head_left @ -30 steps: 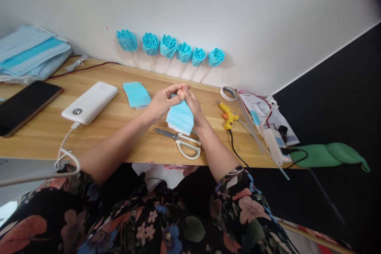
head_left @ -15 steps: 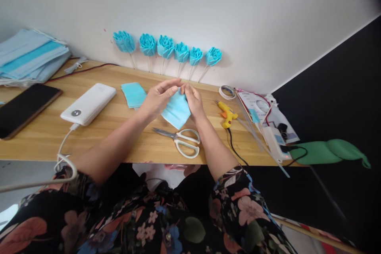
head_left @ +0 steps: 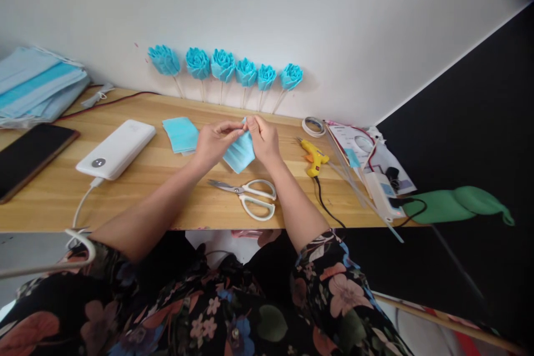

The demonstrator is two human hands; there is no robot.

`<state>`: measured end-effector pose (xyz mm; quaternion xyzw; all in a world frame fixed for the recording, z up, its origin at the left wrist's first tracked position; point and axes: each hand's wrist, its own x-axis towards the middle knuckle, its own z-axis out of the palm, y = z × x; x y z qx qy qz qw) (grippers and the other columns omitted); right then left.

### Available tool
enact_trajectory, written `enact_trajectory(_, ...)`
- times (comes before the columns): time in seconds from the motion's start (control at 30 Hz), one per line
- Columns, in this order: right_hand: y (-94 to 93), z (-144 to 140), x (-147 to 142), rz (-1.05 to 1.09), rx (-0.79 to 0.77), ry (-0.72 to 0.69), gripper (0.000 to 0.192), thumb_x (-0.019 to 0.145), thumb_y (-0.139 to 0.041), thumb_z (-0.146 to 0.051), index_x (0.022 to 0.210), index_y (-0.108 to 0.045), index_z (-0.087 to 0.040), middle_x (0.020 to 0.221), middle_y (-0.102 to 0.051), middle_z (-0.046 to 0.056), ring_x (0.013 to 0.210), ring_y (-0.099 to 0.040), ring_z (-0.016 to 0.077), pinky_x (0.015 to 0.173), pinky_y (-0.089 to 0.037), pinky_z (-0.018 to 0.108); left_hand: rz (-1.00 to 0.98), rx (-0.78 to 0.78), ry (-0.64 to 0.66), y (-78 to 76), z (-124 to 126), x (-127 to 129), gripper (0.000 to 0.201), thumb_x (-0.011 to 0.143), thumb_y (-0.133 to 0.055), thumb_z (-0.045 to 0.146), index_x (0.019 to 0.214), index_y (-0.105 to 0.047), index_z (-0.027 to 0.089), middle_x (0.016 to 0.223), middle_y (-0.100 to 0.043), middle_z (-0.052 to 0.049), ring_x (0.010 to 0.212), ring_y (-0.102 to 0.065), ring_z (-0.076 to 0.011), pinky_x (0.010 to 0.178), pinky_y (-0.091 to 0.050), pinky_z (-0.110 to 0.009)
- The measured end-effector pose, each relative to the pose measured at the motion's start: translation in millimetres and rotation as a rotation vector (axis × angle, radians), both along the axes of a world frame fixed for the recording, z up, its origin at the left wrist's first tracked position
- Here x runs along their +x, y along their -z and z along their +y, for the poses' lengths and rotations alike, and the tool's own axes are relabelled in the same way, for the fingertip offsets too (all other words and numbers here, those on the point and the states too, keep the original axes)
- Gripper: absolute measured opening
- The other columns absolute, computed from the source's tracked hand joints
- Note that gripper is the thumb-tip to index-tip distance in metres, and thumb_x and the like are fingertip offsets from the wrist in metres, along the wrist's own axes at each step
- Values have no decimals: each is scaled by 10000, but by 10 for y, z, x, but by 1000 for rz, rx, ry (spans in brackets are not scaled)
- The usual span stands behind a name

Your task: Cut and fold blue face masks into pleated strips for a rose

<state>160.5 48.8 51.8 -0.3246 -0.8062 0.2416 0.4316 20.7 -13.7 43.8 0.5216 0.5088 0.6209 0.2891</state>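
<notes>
Between my two hands hangs a light-blue piece of face-mask fabric (head_left: pixel 240 156). My left hand (head_left: pixel 214 142) pinches its upper left edge between thumb and fingers. The fingers of my right hand (head_left: pixel 263 139) are closed on its top corner, close to the left fingertips; the pinched bit itself is mostly covered. Scissors (head_left: pixel 246 194) with white handles lie just below the fabric, blades pointing left. To the left of my left hand rests a small stack of cut blue fabric pieces (head_left: pixel 181 134).
Several blue fabric flowers (head_left: pixel 223 65) on sticks lean against the wall. A yellow glue gun (head_left: pixel 314 158), a tape roll (head_left: pixel 314 127) and a power strip (head_left: pixel 382 197) are at right. At left are a white power bank (head_left: pixel 119 149), a phone (head_left: pixel 35 156) and stacked masks (head_left: pixel 37 86).
My hands have drawn closer together at the fabric's top, and the fabric shows narrower and more folded. The view has shifted slightly, moving the table things a little left.
</notes>
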Motion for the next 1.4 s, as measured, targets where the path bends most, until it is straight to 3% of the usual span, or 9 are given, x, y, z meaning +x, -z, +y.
enact_trajectory(0.2, -16, -41, -5, -283, 95, 144, 463, 1048, -327, -500, 918, -677, -225, 772, -698, 19, 690, -603, 155, 646, -346, 267, 147, -65, -129, -22, 18, -30, 140, 787, -703, 288, 798, -758, 159, 826, -774, -48, 779, -695, -189, 726, -536, -276)
enact_trajectory(0.47, -85, -93, -16, -478, 103, 189, 410, 1064, -331, -450, 1013, -672, -228, 909, -745, 33, 764, -621, 159, 657, -335, 268, 391, -76, -188, 48, 42, -106, 176, 847, -615, 277, 906, -756, 190, 864, -758, -9, 835, -682, -176, 793, -502, -257)
enact_trajectory(0.73, 7, -43, -38, -254, 29, 84, 348, 1028, -414, -494, 932, -658, -265, 783, -688, 8, 759, -616, 178, 688, -389, 274, 373, -51, -212, 59, 72, -154, 151, 816, -649, 327, 852, -745, 216, 840, -746, -19, 820, -667, -201, 799, -484, -282)
enact_trajectory(0.93, 40, -23, -52, -291, 30, 82, 335, 1026, -428, -467, 951, -674, -252, 785, -700, 30, 751, -619, 194, 700, -402, 289, 408, -94, -234, 80, 93, -150, 111, 785, -623, 288, 787, -680, 192, 774, -708, -29, 764, -631, -184, 770, -478, -277)
enact_trajectory(1.17, 100, 161, 22, -238, -16, 186, 382, 1019, -414, -500, 934, -686, -245, 813, -702, 36, 757, -621, 195, 730, -412, 298, 396, -91, -185, 13, 59, -110, 79, 784, -598, 268, 767, -605, 191, 776, -672, -33, 780, -603, -186, 807, -467, -298)
enact_trajectory(1.4, 212, 461, 174, -65, -182, 329, 506, 992, -351, -612, 1041, -662, -216, 980, -717, 94, 987, -647, 251, 845, -458, 344, 384, 38, -49, -187, -147, 47, 185, 918, -519, 352, 805, -550, 209, 805, -648, -31, 817, -589, -186, 801, -446, -301)
